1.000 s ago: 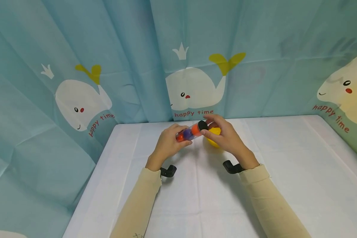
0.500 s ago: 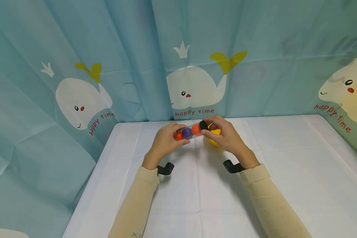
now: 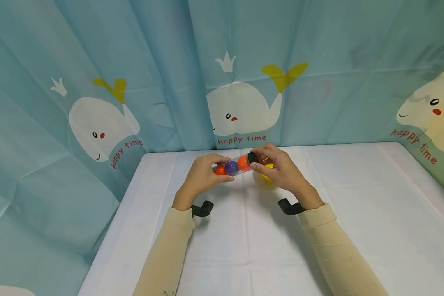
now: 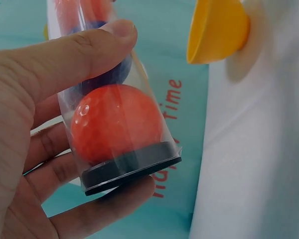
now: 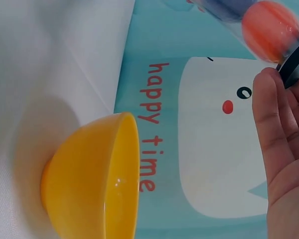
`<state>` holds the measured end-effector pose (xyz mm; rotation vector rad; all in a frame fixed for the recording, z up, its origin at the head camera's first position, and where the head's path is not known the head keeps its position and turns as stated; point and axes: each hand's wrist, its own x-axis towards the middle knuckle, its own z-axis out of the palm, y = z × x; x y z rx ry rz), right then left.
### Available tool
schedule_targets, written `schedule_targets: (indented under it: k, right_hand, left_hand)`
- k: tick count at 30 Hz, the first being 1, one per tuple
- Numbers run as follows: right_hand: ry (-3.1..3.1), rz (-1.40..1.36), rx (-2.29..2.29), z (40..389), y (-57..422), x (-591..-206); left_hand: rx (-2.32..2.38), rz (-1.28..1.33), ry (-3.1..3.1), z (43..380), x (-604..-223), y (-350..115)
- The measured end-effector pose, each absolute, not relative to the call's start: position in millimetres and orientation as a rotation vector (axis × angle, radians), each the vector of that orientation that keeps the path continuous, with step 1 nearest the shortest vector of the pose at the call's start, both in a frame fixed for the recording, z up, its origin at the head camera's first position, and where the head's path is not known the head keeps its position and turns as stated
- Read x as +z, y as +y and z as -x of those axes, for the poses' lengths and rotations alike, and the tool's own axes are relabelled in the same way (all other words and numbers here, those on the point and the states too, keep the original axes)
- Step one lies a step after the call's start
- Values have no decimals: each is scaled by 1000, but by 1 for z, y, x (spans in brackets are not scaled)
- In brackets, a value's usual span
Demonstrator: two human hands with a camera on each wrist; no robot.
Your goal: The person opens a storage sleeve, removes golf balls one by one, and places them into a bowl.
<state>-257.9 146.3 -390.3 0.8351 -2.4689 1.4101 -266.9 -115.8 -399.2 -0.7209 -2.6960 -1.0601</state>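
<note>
Thumb on one side and fingers on the other, the left hand (image 3: pixel 200 176) grips the clear tube (image 4: pixel 138 79) at its left end, one finger lying by the black base (image 4: pixel 132 168); the right hand (image 3: pixel 281 168) pinches the black cap (image 3: pixel 252 157) at the other end between thumb and fingertips. We see the tube held above the table (image 3: pixel 240 242), near the middle of the far edge, tilted a little with the cap end higher. Inside, in a row, sit a red ball (image 3: pixel 220 169), a purple ball (image 3: pixel 231 167) and an orange ball (image 3: pixel 243 163). We judge it light, its wall thin, fairly stiff and slick, and likely to dent under a hard squeeze; we would take hold where a ball backs the plastic, or by the rims of the two ends. Close by, the yellow bowl (image 5: pixel 84 174) stands upright on the table near the far edge, partly hidden behind the right hand in the head view. Black fittings (image 3: pixel 290 206) sit at both wrists, by the beige sleeves (image 3: pixel 333 242). Around us the table's white surface shows faint creases, and a blue curtain (image 3: pixel 170 82) with whale prints (image 3: pixel 244 109) hangs beyond the far edge and along the left edge.
</note>
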Motion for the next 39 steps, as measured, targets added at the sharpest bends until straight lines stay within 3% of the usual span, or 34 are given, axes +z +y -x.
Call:
schedule_targets:
  k: [39]
  right_hand:
    - [-2349, -1003, 1430, 252, 145, -384]
  left_hand:
    - [-1322, 753, -2772, 269, -396, -131]
